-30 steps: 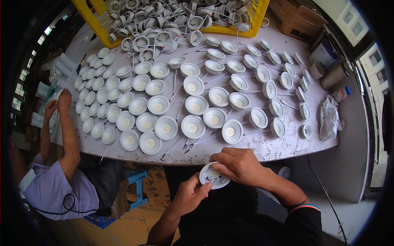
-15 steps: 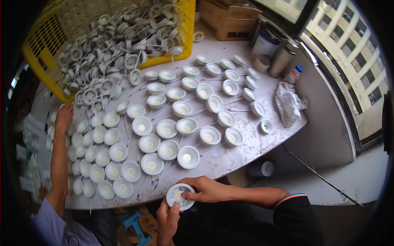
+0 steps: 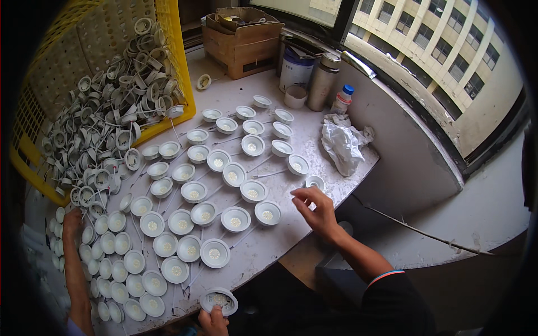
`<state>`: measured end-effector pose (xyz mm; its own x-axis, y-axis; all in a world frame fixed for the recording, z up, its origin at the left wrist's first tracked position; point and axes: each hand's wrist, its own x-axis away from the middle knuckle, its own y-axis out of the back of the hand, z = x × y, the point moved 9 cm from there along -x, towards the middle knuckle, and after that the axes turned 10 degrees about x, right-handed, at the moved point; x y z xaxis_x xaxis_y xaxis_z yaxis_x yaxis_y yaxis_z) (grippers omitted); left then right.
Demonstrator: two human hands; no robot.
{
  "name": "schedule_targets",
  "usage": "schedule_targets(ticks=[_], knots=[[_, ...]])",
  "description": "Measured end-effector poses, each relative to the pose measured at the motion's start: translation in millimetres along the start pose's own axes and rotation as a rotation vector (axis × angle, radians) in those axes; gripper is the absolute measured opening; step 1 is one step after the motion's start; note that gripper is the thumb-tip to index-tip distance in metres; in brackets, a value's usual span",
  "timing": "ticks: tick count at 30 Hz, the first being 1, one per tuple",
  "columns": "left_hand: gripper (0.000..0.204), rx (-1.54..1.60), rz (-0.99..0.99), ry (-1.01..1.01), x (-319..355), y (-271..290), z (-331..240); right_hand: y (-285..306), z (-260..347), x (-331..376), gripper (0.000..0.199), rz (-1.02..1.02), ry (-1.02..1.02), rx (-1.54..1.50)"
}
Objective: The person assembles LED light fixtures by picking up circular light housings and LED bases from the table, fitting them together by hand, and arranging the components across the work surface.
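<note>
In my left hand (image 3: 214, 323), near the bottom edge, is a round white LED downlight (image 3: 230, 303), its face with small yellow LEDs turned up. The fingers pinch its lower rim. My right hand (image 3: 318, 211) hovers by the table's front edge with thumb and fingers apart and nothing visible between them. Just beyond its fingertips lies a small white ring-shaped part (image 3: 315, 182). Many more white downlights (image 3: 215, 253) cover the table in slanting rows, face up, several with thin white leads.
A yellow crate (image 3: 184, 73), tipped on its side, spills white lamp housings (image 3: 101, 123) at the left. A co-worker's hand (image 3: 72, 222) reaches among the lights there. Crumpled white plastic (image 3: 343, 144), a bottle (image 3: 342, 99), a metal flask (image 3: 324, 81) and a cardboard box (image 3: 241, 43) stand farther back.
My right hand has left the downlight and moved right and up toward the small ring part. The left hand keeps hold of the downlight. The view has swung to the right.
</note>
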<state>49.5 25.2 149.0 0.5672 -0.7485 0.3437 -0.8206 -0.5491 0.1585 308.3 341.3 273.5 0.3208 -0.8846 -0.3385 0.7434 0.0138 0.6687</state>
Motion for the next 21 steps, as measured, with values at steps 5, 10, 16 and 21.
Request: schedule_targets(ticks=[5,10,16,21], knots=[[0.023,0.493,0.161,0.187,13,-33,-22,29,-72,-22,0.035,0.071,0.146,0.557],[0.025,0.516,0.166,0.201,8,-49,-50,20,-97,-21,0.04,0.202,0.086,0.553],[0.028,0.475,0.225,0.167,9,-56,-68,26,-93,-20,0.042,0.09,0.144,0.574],[0.031,0.56,0.167,0.209,11,-51,-60,14,-103,-21,0.043,0.193,0.107,0.553]])
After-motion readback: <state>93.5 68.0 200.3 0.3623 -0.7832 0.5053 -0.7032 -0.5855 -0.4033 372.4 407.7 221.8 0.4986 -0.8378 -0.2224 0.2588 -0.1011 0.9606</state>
